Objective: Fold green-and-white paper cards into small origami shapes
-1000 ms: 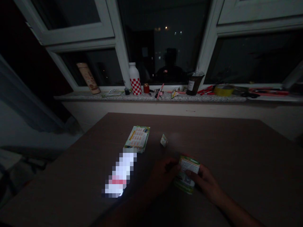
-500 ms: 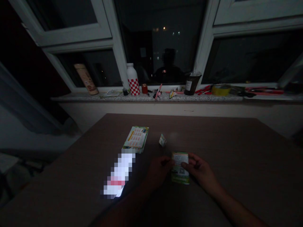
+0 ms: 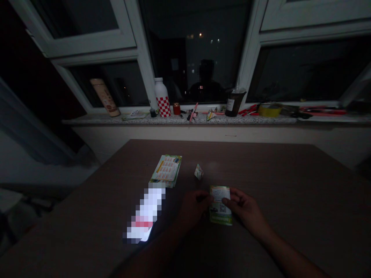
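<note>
Between my hands is a small printed leaflet (image 3: 220,214), white with green edges and a square code on it. My left hand (image 3: 196,206) pinches its left edge, mostly in shadow. At the right edge, my right hand (image 3: 245,208) grips it with the thumb on the front and the fingers behind. Just beyond the leaflet, a little folded paper piece (image 3: 198,172) stands on the table. To the left lies a stack of similar printed leaflets (image 3: 166,168). Nearer me, a lit phone (image 3: 146,216) lies beside the stack, its screen blurred out.
The brown table (image 3: 275,170) reaches towards a stone windowsill (image 3: 179,121). On the sill stand a checkered bottle (image 3: 163,98), a tan flask (image 3: 106,98), a red jar (image 3: 176,109), a dark cup (image 3: 234,102), a yellow tape roll (image 3: 269,110) and several pens. The room is dim.
The leaflet's lower part tilts slightly, so its green bottom strip shows a little differently. Both hands keep their hold and stay almost in place.
</note>
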Demonstrator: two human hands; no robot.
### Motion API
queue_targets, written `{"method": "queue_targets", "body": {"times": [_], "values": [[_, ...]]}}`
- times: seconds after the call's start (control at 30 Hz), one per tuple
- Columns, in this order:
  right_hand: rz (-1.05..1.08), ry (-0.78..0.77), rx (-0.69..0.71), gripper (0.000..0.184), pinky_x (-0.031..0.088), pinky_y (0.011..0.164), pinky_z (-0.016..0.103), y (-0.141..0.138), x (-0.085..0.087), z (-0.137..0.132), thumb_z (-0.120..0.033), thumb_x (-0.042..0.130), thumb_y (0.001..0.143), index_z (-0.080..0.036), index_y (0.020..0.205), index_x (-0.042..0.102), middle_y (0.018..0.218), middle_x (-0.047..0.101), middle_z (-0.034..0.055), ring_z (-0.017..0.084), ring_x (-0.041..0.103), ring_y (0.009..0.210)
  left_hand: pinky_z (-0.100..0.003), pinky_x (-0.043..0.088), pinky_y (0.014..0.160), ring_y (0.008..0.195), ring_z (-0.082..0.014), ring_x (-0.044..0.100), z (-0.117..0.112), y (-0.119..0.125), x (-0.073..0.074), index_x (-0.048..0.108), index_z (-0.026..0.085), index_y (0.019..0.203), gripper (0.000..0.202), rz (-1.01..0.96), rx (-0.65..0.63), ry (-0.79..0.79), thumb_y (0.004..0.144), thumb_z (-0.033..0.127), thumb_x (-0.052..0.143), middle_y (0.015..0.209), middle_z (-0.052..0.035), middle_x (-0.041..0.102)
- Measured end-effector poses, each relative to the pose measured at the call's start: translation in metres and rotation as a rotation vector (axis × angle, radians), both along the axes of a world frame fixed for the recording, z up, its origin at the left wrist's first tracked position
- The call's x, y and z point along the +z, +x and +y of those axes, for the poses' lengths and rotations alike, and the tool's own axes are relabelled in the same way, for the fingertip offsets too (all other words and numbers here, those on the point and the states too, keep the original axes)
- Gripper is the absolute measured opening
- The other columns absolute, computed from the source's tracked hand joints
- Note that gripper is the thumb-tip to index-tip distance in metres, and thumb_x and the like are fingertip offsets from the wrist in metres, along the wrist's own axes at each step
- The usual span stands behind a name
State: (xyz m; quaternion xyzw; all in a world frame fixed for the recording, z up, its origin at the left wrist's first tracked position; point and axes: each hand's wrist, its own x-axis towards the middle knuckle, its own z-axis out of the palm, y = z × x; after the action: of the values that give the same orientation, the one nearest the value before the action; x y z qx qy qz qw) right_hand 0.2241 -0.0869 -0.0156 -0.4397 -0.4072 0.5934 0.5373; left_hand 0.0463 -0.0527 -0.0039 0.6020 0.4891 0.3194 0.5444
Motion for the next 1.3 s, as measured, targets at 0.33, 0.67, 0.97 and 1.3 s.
{"method": "queue_targets", "body": {"times": [0.33,0.67,0.97,1.3], "values": [[-0.023,-0.005,-0.012,0.040,0.053,0.072,0.036,-0.0004,0.0033,-0.0008,-0.037,0.077,0.065,-0.018,0.097,0.063,0.084,0.074,0.0064,0.023,0.069,0.074,-0.021,0.036,0.045,0.045,-0.0090,0.045,0.0004,-0.0005,-0.0031,0.067,0.010,0.084,0.035,-0.019,-0.019,0.003,0.076,0.043,0.059,0.057,0.0006,0.057],[-0.026,0.002,-0.003,0.038,0.053,0.073,0.036,0.0014,-0.0032,-0.0001,-0.036,0.075,0.069,-0.018,0.099,0.062,0.085,0.074,0.0059,0.022,0.069,0.074,-0.021,0.034,0.045,0.044,-0.0085,0.043,-0.0008,0.0003,0.0013,0.067,0.010,0.082,0.033,-0.006,-0.004,0.004,0.076,0.042,0.059,0.052,0.0026,0.053],[-0.038,-0.010,-0.011,0.039,0.053,0.070,0.035,0.0004,0.0011,-0.0002,-0.038,0.077,0.065,-0.018,0.097,0.064,0.083,0.074,0.0060,0.022,0.069,0.072,-0.020,0.033,0.044,0.044,-0.0085,0.043,-0.0006,0.0005,-0.0002,0.066,0.011,0.083,0.034,0.001,-0.004,-0.008,0.076,0.043,0.058,0.054,0.0018,0.054],[-0.054,0.001,-0.010,0.042,0.054,0.070,0.036,0.0005,0.0003,-0.0004,-0.041,0.077,0.065,-0.018,0.097,0.063,0.085,0.074,0.0068,0.023,0.070,0.073,-0.020,0.034,0.045,0.045,-0.0090,0.043,0.0004,0.0003,-0.0007,0.067,0.011,0.082,0.035,0.016,-0.013,0.000,0.077,0.045,0.057,0.052,0.0023,0.053]]}}
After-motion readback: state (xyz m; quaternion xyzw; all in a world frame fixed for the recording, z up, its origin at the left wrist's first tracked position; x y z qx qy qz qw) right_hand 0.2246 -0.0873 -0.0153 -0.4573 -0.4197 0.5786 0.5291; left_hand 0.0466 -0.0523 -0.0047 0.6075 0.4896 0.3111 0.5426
